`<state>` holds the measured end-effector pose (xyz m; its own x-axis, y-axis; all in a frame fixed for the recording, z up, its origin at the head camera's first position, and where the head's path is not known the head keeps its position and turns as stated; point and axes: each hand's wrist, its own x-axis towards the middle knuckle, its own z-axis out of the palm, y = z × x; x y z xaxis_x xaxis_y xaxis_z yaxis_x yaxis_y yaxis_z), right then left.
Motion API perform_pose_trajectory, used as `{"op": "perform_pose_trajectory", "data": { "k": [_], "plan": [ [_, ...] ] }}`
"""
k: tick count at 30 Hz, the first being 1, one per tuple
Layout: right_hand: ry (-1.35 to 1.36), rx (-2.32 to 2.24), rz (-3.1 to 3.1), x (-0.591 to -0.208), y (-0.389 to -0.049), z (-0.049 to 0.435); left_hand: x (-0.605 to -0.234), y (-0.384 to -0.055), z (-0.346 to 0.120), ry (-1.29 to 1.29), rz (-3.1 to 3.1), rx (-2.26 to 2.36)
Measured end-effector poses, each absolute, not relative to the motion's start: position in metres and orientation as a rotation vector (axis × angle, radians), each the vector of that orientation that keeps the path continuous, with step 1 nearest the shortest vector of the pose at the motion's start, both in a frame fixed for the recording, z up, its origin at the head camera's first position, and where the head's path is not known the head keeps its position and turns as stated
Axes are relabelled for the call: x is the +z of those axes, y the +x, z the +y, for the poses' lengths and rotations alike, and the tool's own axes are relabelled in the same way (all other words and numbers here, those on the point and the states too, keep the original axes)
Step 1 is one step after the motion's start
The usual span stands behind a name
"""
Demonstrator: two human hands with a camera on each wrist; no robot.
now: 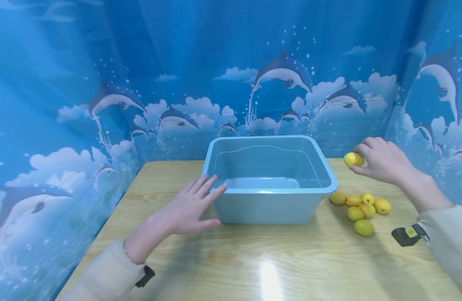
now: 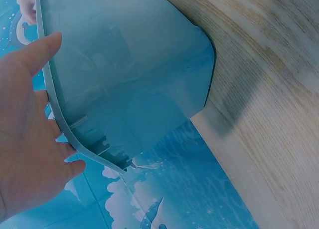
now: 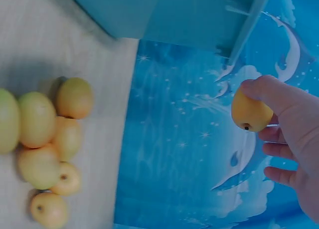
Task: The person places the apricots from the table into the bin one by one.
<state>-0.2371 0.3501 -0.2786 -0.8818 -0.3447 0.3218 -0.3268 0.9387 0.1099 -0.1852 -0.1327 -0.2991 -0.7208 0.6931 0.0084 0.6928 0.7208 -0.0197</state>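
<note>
A light blue plastic bin [image 1: 266,209] stands upright on the table, its inside bare where it shows. My left hand [image 1: 189,205] is at the bin's front left corner with fingers spread and straight; the left wrist view puts the thumb and fingertips at the rim [image 2: 65,124], and I cannot tell whether they touch it. To the right of the bin, above the table, my right hand [image 1: 383,161] pinches a small yellow fruit [image 3: 249,111] between thumb and fingers. The fruit has a dark spot at its lower end. Several similar yellow-green fruits [image 1: 355,214] lie below that hand.
The wood-grain table [image 1: 231,259] carries the bin and fruits. Behind it and at both sides hangs a blue curtain [image 1: 200,50] printed with dolphins and clouds. The bin's back side is close to the table's far edge.
</note>
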Motion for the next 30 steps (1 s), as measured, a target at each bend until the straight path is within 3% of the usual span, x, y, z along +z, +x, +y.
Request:
{"op": "perform_pose_trajectory", "data": {
  "k": [30],
  "plan": [
    [0.686, -0.184, -2.657, -0.216, -0.277, 0.305, -0.306, -0.187, -0.133, -1.162, -2.823, 0.065]
  ]
}}
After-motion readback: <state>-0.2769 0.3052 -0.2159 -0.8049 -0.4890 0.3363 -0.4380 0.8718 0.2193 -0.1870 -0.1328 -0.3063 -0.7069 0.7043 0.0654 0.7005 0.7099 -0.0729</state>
